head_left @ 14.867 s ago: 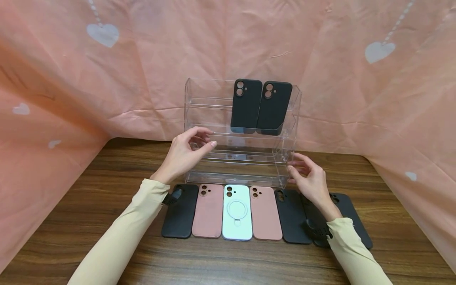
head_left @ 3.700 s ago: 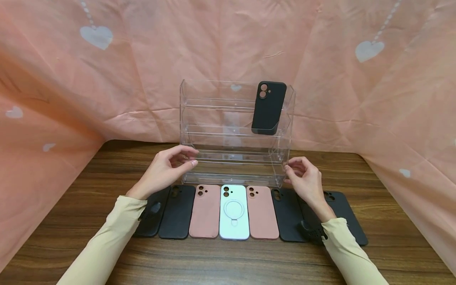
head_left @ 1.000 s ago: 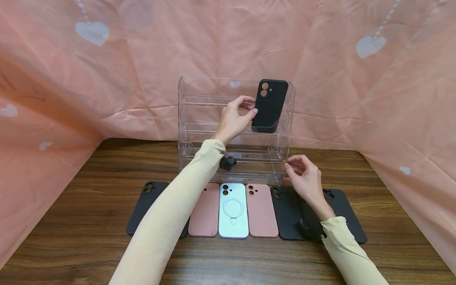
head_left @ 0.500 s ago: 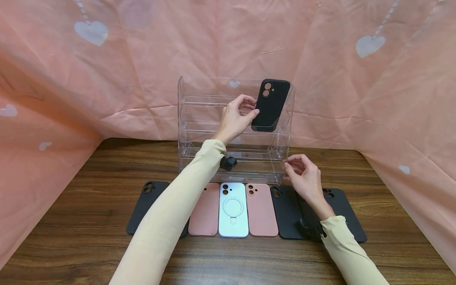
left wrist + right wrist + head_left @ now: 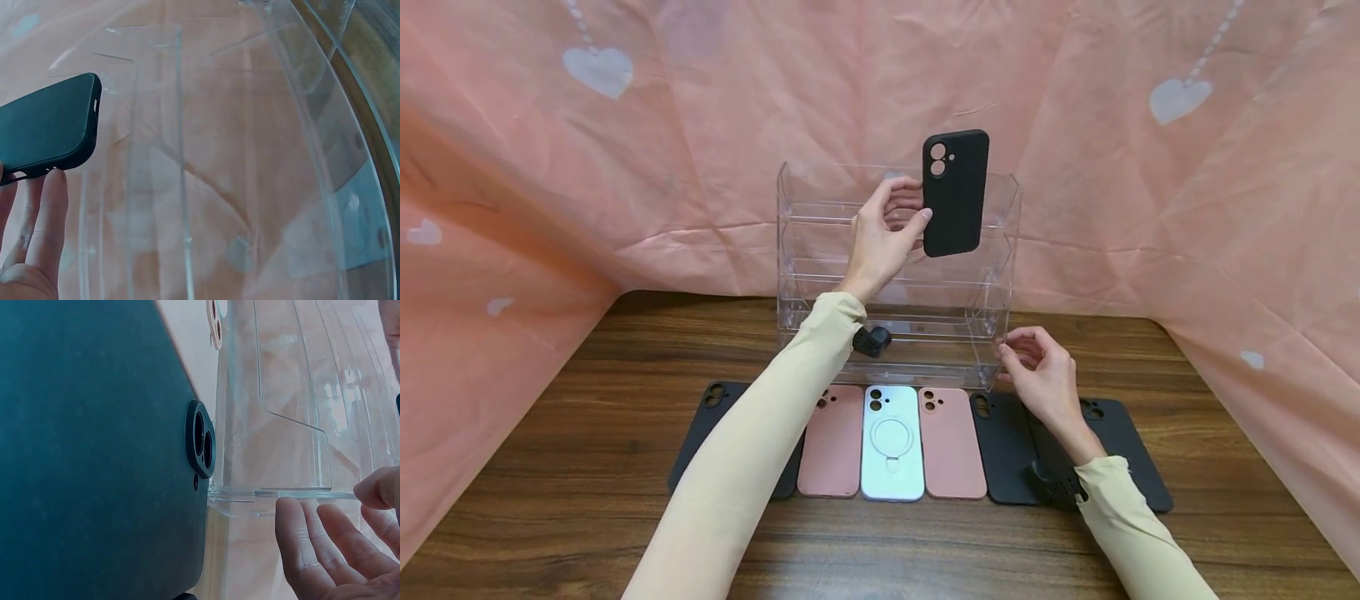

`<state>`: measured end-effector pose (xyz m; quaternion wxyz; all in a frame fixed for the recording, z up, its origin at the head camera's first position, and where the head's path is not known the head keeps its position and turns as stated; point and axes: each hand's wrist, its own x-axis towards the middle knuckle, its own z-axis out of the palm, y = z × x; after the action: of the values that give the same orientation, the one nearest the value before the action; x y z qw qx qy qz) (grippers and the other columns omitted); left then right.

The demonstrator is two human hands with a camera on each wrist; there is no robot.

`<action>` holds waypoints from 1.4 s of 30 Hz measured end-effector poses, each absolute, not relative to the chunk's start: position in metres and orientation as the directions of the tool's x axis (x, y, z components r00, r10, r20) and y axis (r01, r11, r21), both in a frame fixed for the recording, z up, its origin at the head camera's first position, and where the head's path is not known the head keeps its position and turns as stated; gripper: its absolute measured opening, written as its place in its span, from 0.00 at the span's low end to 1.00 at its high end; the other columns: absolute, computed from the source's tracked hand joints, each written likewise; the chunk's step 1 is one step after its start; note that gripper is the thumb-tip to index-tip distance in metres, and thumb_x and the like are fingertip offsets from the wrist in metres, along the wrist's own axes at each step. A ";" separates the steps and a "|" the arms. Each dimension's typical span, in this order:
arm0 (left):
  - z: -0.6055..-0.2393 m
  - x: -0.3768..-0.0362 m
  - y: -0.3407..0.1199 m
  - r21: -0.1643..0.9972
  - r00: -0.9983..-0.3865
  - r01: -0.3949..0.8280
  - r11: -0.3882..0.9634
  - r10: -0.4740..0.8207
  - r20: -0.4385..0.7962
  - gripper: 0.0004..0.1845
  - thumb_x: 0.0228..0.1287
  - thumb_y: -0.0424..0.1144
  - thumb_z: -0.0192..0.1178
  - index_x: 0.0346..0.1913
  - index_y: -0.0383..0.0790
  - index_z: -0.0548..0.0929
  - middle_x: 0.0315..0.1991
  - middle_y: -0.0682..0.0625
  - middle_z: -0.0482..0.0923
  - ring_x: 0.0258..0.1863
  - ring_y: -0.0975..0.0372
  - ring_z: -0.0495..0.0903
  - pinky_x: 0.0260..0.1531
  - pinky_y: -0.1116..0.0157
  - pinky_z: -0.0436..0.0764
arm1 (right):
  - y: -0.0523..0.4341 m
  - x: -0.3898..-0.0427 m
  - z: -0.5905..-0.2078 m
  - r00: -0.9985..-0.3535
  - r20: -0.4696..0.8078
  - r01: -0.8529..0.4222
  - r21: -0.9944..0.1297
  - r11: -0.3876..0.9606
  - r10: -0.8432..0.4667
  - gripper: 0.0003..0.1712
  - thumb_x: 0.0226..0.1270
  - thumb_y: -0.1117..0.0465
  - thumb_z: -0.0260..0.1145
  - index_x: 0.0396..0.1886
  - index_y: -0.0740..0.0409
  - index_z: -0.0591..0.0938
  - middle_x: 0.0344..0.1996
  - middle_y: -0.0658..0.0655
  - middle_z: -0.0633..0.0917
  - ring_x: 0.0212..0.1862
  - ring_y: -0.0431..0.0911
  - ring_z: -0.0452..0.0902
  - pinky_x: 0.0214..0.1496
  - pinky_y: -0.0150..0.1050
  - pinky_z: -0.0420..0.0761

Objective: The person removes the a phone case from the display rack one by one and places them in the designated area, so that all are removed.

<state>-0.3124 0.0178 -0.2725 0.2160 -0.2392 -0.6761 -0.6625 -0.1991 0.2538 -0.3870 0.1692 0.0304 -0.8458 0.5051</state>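
Observation:
My left hand [image 5: 882, 242] pinches a black phone case [image 5: 957, 196] by its left edge. The case stands nearly upright, in front of the top tier of a clear acrylic display rack [image 5: 891, 371]; in the left wrist view, fingertips meet the edge of the black case [image 5: 47, 128]. Down at the rack's lower right side is my right hand [image 5: 1047, 379], its fingertips touching the clear side panel [image 5: 294, 456]. Along the rack's front lies a row of phone cases: a white one [image 5: 891, 467] with a ring, pink ones [image 5: 953, 446] beside it, black ones [image 5: 1011, 454] towards both ends.
The row rests on a brown wooden table [image 5: 880, 550]. My left sleeve [image 5: 752, 450] covers part of the row's left end, and the right wrist hides part of a black case. A peach curtain [image 5: 715, 150] with white hearts hangs behind and at both sides.
Two black cases stood in the rack at first, then one. A black case has been added at the row's left end. My left hand has now lifted the last case up and left.

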 end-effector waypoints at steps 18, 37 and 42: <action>-0.274 -0.280 -0.024 0.822 -0.819 0.565 -0.066 0.076 0.569 0.24 0.66 0.30 0.67 0.64 0.45 0.78 0.46 0.40 0.86 0.36 0.57 0.89 0.32 0.56 0.92 | 0.254 -0.198 -0.388 -0.943 0.306 -0.206 -0.841 0.500 0.126 0.14 0.72 0.63 0.67 0.53 0.64 0.80 0.50 0.68 0.88 0.40 0.30 0.86 0.36 0.32 0.90; -0.301 -0.256 -0.060 0.801 -0.803 0.594 0.067 0.109 0.586 0.25 0.65 0.31 0.68 0.65 0.43 0.78 0.47 0.40 0.87 0.44 0.60 0.88 0.48 0.64 0.89 | 0.255 -0.199 -0.387 -0.940 0.324 -0.232 -0.841 0.488 0.111 0.14 0.73 0.64 0.66 0.53 0.67 0.79 0.50 0.71 0.87 0.39 0.28 0.85 0.35 0.30 0.89; -0.309 -0.248 -0.068 0.820 -0.819 0.569 0.051 0.119 0.561 0.25 0.65 0.30 0.68 0.65 0.44 0.78 0.46 0.39 0.86 0.43 0.58 0.88 0.43 0.63 0.90 | 0.254 -0.198 -0.387 -0.940 0.321 -0.227 -0.842 0.490 0.116 0.13 0.73 0.64 0.66 0.53 0.66 0.79 0.50 0.70 0.87 0.39 0.29 0.86 0.36 0.30 0.89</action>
<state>-0.2476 -0.0684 -0.3092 0.1748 -0.2448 -0.7037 -0.6437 -0.1977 0.2542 -0.3875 0.1702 0.0327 -0.8461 0.5041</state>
